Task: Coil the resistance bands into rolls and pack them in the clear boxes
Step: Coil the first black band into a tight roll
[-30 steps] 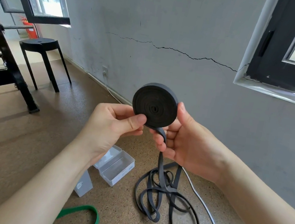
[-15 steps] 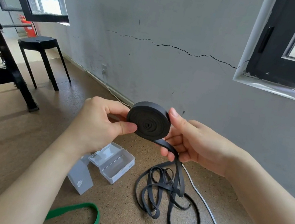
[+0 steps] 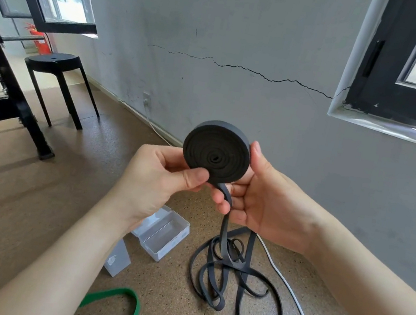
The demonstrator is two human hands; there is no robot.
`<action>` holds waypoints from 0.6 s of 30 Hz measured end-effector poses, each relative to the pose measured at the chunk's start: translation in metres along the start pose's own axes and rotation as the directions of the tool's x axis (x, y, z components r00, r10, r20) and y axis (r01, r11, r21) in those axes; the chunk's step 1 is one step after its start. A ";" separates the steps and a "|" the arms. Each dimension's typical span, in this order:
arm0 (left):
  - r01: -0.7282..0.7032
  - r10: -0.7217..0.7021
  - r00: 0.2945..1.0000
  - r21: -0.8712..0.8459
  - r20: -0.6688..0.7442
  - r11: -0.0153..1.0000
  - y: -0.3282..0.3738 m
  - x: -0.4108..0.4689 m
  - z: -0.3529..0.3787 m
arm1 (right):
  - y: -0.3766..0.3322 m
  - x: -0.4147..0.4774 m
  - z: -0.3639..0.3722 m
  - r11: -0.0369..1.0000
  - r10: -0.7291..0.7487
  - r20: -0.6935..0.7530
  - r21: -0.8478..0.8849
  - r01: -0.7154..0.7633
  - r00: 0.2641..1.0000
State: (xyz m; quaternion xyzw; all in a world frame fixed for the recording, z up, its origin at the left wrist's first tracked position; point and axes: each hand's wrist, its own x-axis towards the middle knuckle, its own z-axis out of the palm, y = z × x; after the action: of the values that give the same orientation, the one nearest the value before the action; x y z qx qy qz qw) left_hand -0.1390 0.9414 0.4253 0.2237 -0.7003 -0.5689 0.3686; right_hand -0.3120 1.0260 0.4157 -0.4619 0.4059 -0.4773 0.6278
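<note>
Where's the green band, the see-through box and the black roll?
Green rubber band (image 3: 131,310), head view, right curve.
Clear plastic box (image 3: 172,245), head view, front wall.
Black coiled band roll (image 3: 216,153), head view, flat face.

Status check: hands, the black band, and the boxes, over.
Left hand and right hand pinch the black band roll. Loose tail piled on floor, uncoiled. Clear box open, nothing inside. Green band waiting.

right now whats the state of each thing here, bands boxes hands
black band: partly coiled into a roll, loose tail piled on the floor
green band: uncoiled on the floor
clear box: open, nothing visible inside
left hand: pinching the roll
right hand: holding the roll, fingers guiding the tail
</note>
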 end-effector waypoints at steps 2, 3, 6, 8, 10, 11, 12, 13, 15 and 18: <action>-0.032 0.037 0.998 0.102 -0.046 0.994 0.001 0.000 -0.004 | -0.004 -0.004 -0.001 0.983 0.091 -0.037 -0.154 -0.095 0.995; -0.044 0.054 0.997 0.163 -0.053 0.986 0.001 0.000 -0.008 | -0.006 -0.006 -0.003 0.963 0.120 -0.065 -0.235 -0.132 0.991; -0.062 0.082 0.996 0.371 -0.038 0.927 0.002 -0.001 -0.016 | -0.008 -0.011 -0.004 0.918 0.091 -0.127 -0.375 -0.133 0.988; -0.066 0.085 0.996 0.471 -0.018 0.880 0.004 -0.002 -0.018 | -0.008 -0.012 -0.003 0.889 0.045 -0.160 -0.443 -0.113 0.986; -0.073 0.088 0.996 0.538 -0.003 0.840 0.005 -0.003 -0.017 | -0.008 -0.012 -0.001 0.867 0.019 -0.176 -0.487 -0.104 0.984; -0.078 0.094 0.996 0.568 0.001 0.819 0.006 -0.003 -0.017 | -0.008 -0.012 0.000 0.863 0.012 -0.182 -0.494 -0.102 0.983; -0.085 0.101 0.995 0.596 0.007 0.799 0.007 -0.004 -0.016 | -0.008 -0.012 0.001 0.861 0.005 -0.186 -0.500 -0.099 0.983; -0.094 0.109 0.994 0.620 0.014 0.779 0.008 -0.004 -0.016 | -0.007 -0.012 0.001 0.859 -0.002 -0.189 -0.503 -0.095 0.982; -0.114 0.126 0.992 0.649 0.029 0.752 0.009 -0.004 -0.015 | -0.007 -0.011 0.002 0.866 -0.014 -0.194 -0.492 -0.085 0.981; -0.098 0.124 0.992 0.609 0.000 0.787 0.005 -0.001 -0.016 | -0.005 -0.010 -0.001 0.913 -0.009 -0.172 -0.402 -0.061 0.985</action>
State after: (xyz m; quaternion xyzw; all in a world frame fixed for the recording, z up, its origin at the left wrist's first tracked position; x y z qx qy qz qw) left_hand -0.1255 0.9337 0.4307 0.3002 -0.8501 -0.2868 0.3240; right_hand -0.3163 1.0345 0.4206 -0.5342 0.5544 -0.4119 0.4875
